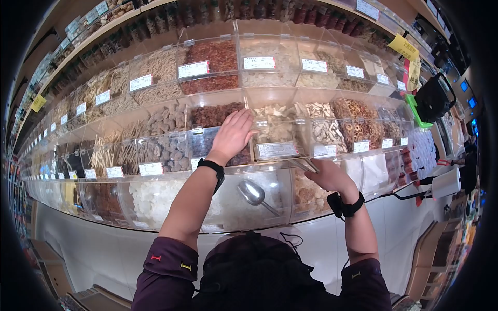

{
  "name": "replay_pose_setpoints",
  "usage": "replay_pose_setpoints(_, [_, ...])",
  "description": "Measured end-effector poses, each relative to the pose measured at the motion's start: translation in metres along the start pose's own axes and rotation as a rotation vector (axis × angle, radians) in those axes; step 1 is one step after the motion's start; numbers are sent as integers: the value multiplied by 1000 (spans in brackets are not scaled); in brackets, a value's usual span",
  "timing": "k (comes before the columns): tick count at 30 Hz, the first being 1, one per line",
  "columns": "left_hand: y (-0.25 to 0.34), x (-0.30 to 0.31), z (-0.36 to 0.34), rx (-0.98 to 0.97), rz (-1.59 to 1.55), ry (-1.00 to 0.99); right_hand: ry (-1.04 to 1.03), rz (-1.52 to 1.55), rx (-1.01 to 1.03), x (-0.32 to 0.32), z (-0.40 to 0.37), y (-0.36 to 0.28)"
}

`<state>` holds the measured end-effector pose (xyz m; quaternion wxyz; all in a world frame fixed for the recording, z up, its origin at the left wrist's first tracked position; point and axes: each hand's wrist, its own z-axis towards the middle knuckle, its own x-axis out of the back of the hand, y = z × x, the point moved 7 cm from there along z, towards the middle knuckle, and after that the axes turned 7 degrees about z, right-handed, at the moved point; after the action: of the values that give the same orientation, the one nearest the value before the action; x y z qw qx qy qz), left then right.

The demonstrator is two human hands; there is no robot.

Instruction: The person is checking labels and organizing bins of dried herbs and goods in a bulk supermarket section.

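Note:
My left hand [234, 133] lies with its fingers stretched out on the clear divider beside the bin of dark red dried fruit [210, 115]. My right hand [331, 175] is closed around the handle of a metal tool [305, 165] at the front edge of the middle row. The tool's far end is hard to make out. Between my hands is a bin of pale dried slices [275, 124] with a white label [277, 150] on its front. Below, a metal scoop [251, 192] lies in a clear bin, its handle pointing down to the right.
Rows of clear bins of dried goods run across the view, with sliced white pieces [326, 122] and red rings [355, 116] to the right. White lumps [155, 199] fill a lower bin. A black bag-like object [437, 101] and a white roll [446, 184] are at the right.

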<state>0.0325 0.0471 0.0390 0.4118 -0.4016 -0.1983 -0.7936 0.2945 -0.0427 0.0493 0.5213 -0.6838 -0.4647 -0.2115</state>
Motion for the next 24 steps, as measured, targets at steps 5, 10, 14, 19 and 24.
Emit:
replay_pose_setpoints(5, [1,-2,-1,-10,13,-7,81,-25,21,-12,1,2])
replay_pose_setpoints(10, [1,0,0,5,-10,-5,117,-16,7,-15,-9,-14])
replay_pose_setpoints(14, [0,-1,-1,9,3,-9,116,28,126,-20,-7,-5])
replay_pose_setpoints(19, [-1,-2,-1,3,6,-14,83,204,90,-21,-7,10])
replay_pose_setpoints(24, [-1,-3,-2,5,8,-8,32,568,-53,-33,-7,29])
